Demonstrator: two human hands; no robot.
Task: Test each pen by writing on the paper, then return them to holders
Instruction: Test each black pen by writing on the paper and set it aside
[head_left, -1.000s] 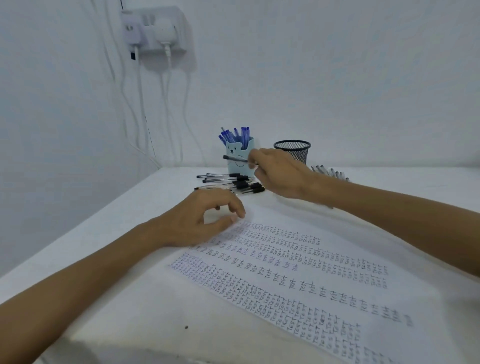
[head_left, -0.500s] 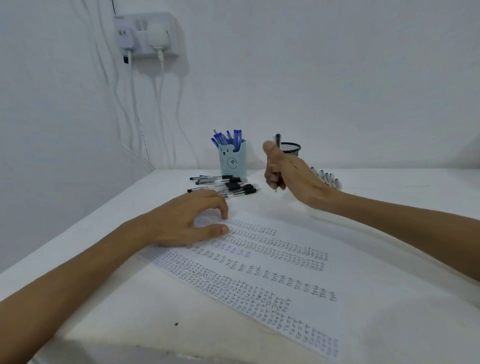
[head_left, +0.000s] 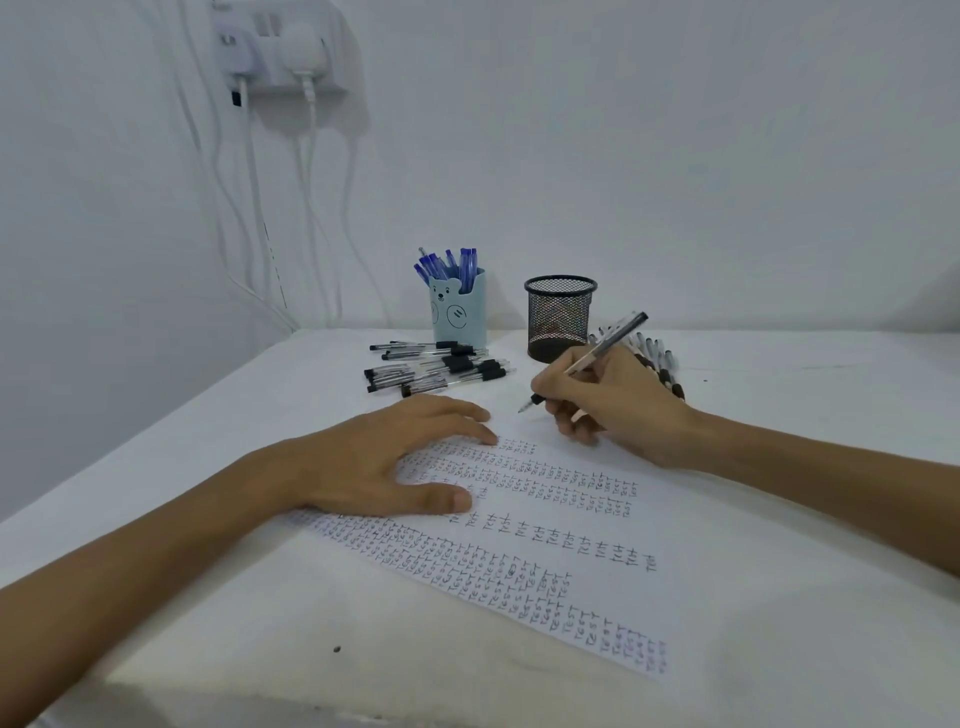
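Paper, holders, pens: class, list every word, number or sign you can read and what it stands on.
"TEST": handwritten again and again in rows on the paper; some rows are blurred.
Bear holder: drawn face, no words.
Mesh holder: none.
Loose pens: print, if any, too small to read.

Probably a home desk (head_left: 208, 447): crowded wall socket (head_left: 280, 57), bear-faced pen holder (head_left: 458, 314).

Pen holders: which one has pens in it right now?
The light blue bear-face holder, left of the black mesh cup. Blue pens stick out of its top; nothing shows above the mesh cup's rim.
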